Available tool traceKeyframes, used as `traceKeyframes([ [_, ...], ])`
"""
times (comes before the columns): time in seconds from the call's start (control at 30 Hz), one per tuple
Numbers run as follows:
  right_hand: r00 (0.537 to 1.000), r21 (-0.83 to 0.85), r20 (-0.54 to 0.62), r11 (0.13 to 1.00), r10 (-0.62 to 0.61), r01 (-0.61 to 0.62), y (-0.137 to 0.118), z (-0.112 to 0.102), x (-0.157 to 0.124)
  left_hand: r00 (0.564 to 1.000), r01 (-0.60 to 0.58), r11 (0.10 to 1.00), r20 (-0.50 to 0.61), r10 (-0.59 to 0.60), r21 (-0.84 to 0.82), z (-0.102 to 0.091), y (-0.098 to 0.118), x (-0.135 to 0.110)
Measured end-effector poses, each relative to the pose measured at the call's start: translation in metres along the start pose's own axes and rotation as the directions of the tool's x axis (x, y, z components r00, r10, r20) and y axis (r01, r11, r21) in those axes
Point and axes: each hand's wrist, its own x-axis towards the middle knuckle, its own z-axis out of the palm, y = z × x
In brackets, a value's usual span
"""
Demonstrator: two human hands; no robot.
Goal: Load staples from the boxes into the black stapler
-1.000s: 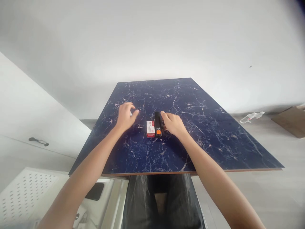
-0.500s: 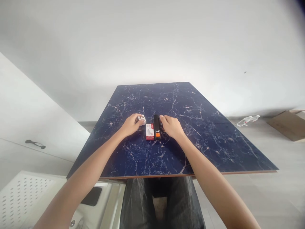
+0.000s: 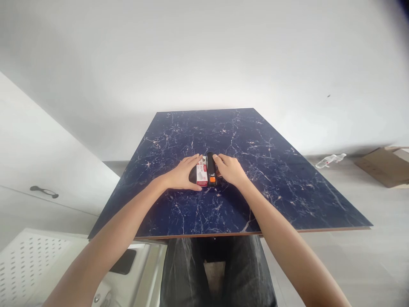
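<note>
A black stapler point(image 3: 211, 169) with an orange patch at its near end lies on the dark blue marble-patterned table point(image 3: 204, 213). Against its left side is a red and white staple box point(image 3: 202, 175). A small white box point(image 3: 203, 160) sits just beyond it, partly covered by fingertips. My left hand point(image 3: 184, 172) spans these boxes, fingers apart, thumb near the front end and fingertips by the far end. With its thumb on the stapler's far right part, my right hand point(image 3: 229, 168) is closed against the stapler's side. Its other fingers are mostly hidden.
A pale wall point(image 3: 204, 55) rises behind the table. On the floor at right are a clear plastic bottle point(image 3: 330, 160) and a cardboard box point(image 3: 383, 168). A white cabinet with a dark handle point(image 3: 44, 192) stands at left, and a dark phone-like slab point(image 3: 124, 261) lies lower left.
My left hand has let go of the small white box, now beyond the staple box, and has opened around both boxes. My right hand stays at the stapler.
</note>
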Motion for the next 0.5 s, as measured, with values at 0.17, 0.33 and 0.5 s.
traceKeyframes([
  [0.17,1.000,0.003,0.002,1.000,-0.011,0.011,0.003,0.001,0.002,0.998,0.022,0.999,-0.057,-0.020,0.048,0.003,0.001,0.002],
  [0.33,1.000,-0.011,0.002,1.000,0.010,-0.010,0.001,0.000,0.000,0.996,0.018,0.995,-0.089,-0.009,0.100,0.007,0.001,0.008],
  [0.5,0.999,0.045,-0.028,0.999,0.022,-0.021,0.013,-0.015,-0.016,0.992,-0.019,0.993,-0.120,0.032,0.114,0.024,0.007,0.038],
])
